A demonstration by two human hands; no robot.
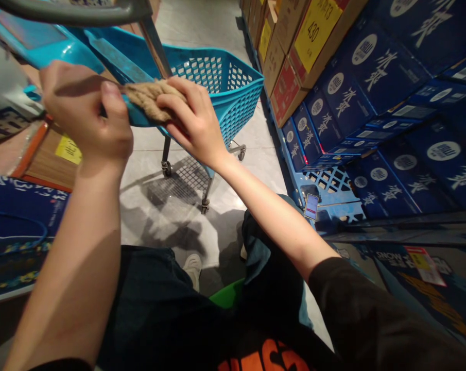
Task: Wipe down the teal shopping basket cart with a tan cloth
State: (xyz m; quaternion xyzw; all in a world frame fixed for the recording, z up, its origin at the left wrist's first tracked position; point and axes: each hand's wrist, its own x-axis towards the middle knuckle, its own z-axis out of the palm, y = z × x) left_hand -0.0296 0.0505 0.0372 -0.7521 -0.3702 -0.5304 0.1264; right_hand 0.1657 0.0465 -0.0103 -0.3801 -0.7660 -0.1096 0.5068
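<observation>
In my head view, my right hand (196, 118) is gripping a beige cloth (150, 100), with the fingers bent over its top, and the cloth lies against the blue edge of the shopping cart (240, 105). My left hand (89, 113) is closed in a tight grip on this same edge, just beside the cloth, and its thumb is near the cloth's end; most of the part inside my left fist is hidden by the fingers. The cart's grey handle (74, 14) is above my hands, at the upper left, and a metal post (155, 46) goes down from it behind the cloth. The cart stands on a pale floor (233, 170), where its wheels and its grid shadow can be seen. On the right side are stacked blue boxes (367, 77) with white characters, and farther away brown cartons (289, 26), with a yellow sign (317, 33) showing 430. A phone (311, 206) with a lit screen is near the blue pallet (337, 183). At the left, a small yellow label (68, 149) is on a brown surface. Below, I see my dark trousers (148, 304), one pale shoe (193, 268) and, between my legs, a green thing (228, 296) which I cannot identify.
</observation>
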